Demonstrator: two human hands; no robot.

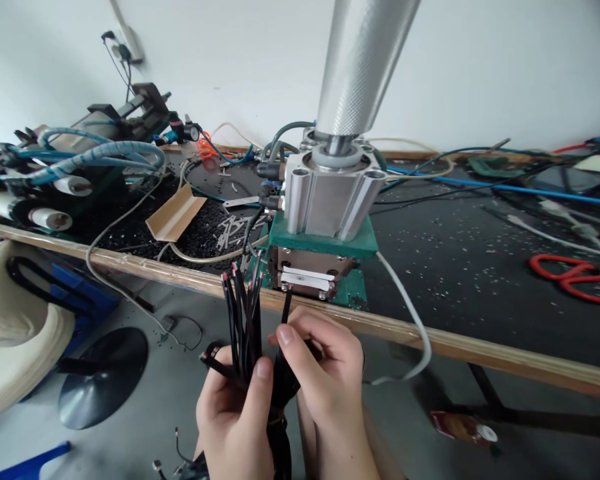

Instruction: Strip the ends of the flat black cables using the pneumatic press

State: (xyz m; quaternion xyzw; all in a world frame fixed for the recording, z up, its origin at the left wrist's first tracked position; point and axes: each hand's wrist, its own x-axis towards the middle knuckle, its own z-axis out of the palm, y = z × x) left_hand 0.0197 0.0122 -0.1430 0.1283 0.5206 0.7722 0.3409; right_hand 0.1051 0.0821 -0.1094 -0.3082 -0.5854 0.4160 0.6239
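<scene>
My left hand (235,417) is closed round a bundle of black wires (243,313) whose stripped red-tipped ends fan upward. My right hand (325,373) pinches a single black wire (286,308) and holds its tip up just below the metal jaw (307,280) of a small pneumatic press (327,200). The press sits on a green base at the front edge of the bench (430,337). A big knurled metal cylinder (363,60) rises from the press.
Black bench top strewn with wire scraps, a cardboard piece (175,213), red scissors (577,277), blue and black hoses. Another machine with blue tubing (80,160) stands at left. A white cable (410,320) hangs off the edge. Below: stool base (103,377), beige hat (15,333).
</scene>
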